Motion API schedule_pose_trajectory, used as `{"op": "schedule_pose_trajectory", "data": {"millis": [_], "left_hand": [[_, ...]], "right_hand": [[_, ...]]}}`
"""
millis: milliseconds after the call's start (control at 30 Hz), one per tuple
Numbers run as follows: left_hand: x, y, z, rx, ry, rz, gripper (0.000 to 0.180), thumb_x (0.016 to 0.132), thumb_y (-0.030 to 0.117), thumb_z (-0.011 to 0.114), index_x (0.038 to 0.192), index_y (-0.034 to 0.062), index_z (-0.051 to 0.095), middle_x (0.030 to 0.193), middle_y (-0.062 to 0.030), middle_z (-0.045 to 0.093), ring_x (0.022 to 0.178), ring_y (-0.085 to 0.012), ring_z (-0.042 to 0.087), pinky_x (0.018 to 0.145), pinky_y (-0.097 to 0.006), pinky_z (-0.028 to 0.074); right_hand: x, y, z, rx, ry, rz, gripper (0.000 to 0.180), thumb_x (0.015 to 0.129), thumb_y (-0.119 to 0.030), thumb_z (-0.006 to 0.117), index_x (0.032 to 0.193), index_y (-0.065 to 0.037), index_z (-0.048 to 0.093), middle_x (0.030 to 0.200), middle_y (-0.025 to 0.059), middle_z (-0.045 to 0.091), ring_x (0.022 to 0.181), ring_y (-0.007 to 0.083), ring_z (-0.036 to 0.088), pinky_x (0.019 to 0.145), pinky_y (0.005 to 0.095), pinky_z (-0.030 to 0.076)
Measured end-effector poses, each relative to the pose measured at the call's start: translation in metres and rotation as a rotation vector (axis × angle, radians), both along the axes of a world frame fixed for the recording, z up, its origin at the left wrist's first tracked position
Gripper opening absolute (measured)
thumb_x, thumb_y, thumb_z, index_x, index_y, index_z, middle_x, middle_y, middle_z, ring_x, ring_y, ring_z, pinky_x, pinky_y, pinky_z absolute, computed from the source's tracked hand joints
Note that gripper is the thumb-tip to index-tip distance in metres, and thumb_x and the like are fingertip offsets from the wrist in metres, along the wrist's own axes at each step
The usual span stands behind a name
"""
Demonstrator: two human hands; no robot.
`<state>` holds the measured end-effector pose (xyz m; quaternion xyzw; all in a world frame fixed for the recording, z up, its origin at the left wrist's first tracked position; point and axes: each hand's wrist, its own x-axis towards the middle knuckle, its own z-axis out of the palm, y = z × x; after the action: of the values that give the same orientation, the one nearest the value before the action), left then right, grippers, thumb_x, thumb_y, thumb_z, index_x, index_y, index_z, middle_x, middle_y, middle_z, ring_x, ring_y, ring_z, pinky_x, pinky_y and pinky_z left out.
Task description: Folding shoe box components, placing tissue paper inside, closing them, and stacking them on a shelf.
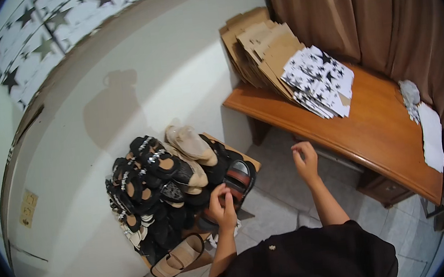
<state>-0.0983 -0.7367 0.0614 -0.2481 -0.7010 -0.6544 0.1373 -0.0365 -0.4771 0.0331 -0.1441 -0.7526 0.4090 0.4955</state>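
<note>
My left hand [222, 209] is in front of a pile of shoes, its fingers curled in toward the thumb, and no object shows in it. Right by its fingertips is a dark sandal with brown straps [237, 177]; whether they touch I cannot tell. My right hand [305, 162] is raised over the floor near the desk's front edge, fingers loosely bent to the thumb, with nothing visible in it. The pile holds black sandals with shiny trim [154, 159], beige flat shoes [190, 144] and, at its near end, a beige sandal with dark edging [178, 256].
The shoes rest on a low wooden stand [254, 162] against the white wall [63, 171]. On the right, a brown wooden desk [383, 127] bears folded brown cardboard [263, 42], star-printed white sheets [318, 79] and a white paper piece [432, 138]. A brown curtain [365, 10] hangs behind.
</note>
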Motion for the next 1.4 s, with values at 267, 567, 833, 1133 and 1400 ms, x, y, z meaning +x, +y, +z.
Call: {"op": "schedule_pose_trajectory", "data": {"millis": [267,567,833,1133,1400], "left_hand": [[-0.001,0.138,0.002,0.03,-0.124,-0.258,0.019,0.085,0.007,0.058,0.102,-0.0015,0.059,0.088,-0.0032,0.059,0.082,-0.0107,0.054,0.077,-0.025,0.043],[0.022,0.341,-0.066,-0.397,0.204,-0.644,0.026,0.076,0.012,0.063,0.102,0.0076,0.061,0.098,-0.0084,0.061,0.092,-0.0265,0.058,0.085,-0.038,0.041],[-0.003,0.445,-0.125,-0.74,0.301,-0.622,0.046,0.075,0.015,0.065,0.119,0.0124,0.052,0.118,-0.0098,0.05,0.116,-0.0276,0.044,0.095,-0.046,0.032],[-0.055,0.541,-0.179,-1.027,0.728,-0.566,0.074,0.073,0.013,0.066,0.139,0.0175,0.032,0.144,-0.0117,0.027,0.135,-0.0279,0.023,0.101,-0.063,0.017],[-0.09,0.562,-0.151,-0.875,0.939,-0.807,0.049,0.079,0.016,0.061,0.127,0.0141,0.05,0.127,-0.0111,0.052,0.115,-0.0238,0.05,0.094,-0.051,0.037]], "right_hand": [[0.049,0.091,0.005,-0.052,-0.194,0.068,0.014,0.075,-0.007,0.06,0.088,-0.004,0.062,0.087,0.0105,0.061,0.085,0.0247,0.06,0.078,0.0361,0.044],[0.083,0.231,-0.07,0.143,-0.461,-0.157,0.036,0.074,-0.014,0.063,0.109,-0.008,0.058,0.107,0.0125,0.057,0.101,0.0317,0.054,0.084,0.0393,0.043],[0.075,0.293,-0.14,-0.064,-0.649,-0.218,0.058,0.072,-0.013,0.064,0.127,-0.006,0.045,0.122,0.02,0.05,0.112,0.0368,0.048,0.094,0.0404,0.041],[0.05,0.34,-0.134,-0.08,-0.738,-0.211,0.046,0.076,-0.02,0.061,0.119,-0.004,0.05,0.118,0.0203,0.051,0.107,0.0366,0.051,0.091,0.0399,0.042],[0.049,0.361,-0.149,-0.253,-0.541,-0.399,0.037,0.081,-0.02,0.057,0.114,-0.002,0.053,0.114,0.0208,0.048,0.109,0.0339,0.047,0.094,0.0389,0.038]]}}
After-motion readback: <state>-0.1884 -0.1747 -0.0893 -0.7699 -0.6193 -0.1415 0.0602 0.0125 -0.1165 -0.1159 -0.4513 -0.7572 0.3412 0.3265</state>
